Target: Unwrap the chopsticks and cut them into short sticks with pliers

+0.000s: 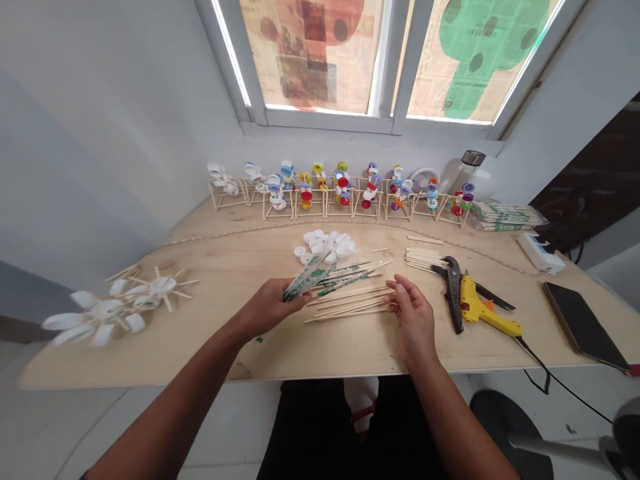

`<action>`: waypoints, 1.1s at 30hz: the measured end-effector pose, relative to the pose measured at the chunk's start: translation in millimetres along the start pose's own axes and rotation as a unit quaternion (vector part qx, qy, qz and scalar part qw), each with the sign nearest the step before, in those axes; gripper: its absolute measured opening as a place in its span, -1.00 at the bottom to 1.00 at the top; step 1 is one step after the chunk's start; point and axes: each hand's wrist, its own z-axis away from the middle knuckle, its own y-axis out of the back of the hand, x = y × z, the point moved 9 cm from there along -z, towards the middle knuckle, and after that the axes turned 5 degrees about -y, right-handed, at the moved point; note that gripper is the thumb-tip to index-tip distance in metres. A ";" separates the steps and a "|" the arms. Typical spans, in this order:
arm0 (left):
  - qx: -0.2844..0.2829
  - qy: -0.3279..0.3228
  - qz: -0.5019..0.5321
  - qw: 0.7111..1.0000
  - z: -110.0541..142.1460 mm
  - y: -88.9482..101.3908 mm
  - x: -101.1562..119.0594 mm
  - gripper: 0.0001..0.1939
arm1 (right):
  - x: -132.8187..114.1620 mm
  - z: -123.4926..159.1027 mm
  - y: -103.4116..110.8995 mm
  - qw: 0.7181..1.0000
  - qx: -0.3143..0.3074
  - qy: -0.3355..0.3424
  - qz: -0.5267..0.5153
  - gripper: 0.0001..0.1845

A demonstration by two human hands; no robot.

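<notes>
My left hand (270,307) is closed on a clear plastic wrapper (313,273) with green print, gripped at its near end. Under and beside the wrapper lie more green-printed wrapped sticks (350,272). A loose row of bare wooden sticks (350,302) lies on the table between my hands. My right hand (414,313) is at the right ends of these sticks, its fingers loosely curved and apart, the fingertips touching or very near them. A pile of white bottle caps (327,244) sits just behind the wrappers.
Pliers-like cutters (453,293) and a yellow glue gun (483,308) lie right, near short sticks (423,258), a phone (580,323) and a power strip (541,252). White wheel-shaped pieces (105,310) lie left. Stick frames with coloured caps (343,200) line the back.
</notes>
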 end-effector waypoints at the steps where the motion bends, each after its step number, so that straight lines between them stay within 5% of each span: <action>1: -0.012 0.010 0.032 0.999 5.2 -4.3 2.5 -0.68 | -0.4 -0.3 -6.2 1.000 -0.017 -0.010 -0.006 -0.63; 6: -0.087 0.046 0.135 0.986 32.3 -33.8 18.5 -0.68 | -10.1 5.4 -29.2 0.996 -0.089 -0.012 -0.026 -0.74; 12: -0.088 0.056 0.230 0.968 58.9 -59.8 30.8 -0.68 | -15.3 15.6 -31.1 0.996 -0.085 -0.002 -0.019 -0.77; 16: -0.142 0.106 0.348 0.921 75.3 -96.3 37.5 -0.61 | -17.9 22.0 -33.7 0.996 -0.088 0.013 -0.006 -0.80; 20: -0.106 0.166 0.425 0.884 85.3 -120.3 32.2 -0.57 | -18.6 24.8 -32.1 0.997 -0.078 0.024 0.012 -0.80; 27: -0.010 0.174 0.493 0.853 83.3 -127.0 28.7 -0.60 | 1.0 53.5 -38.7 0.996 -0.065 0.024 0.060 -0.72; 33: -0.009 0.171 0.453 0.875 83.1 -111.6 39.1 -0.62 | 17.9 71.8 -52.2 0.988 -0.139 -0.054 0.050 -0.76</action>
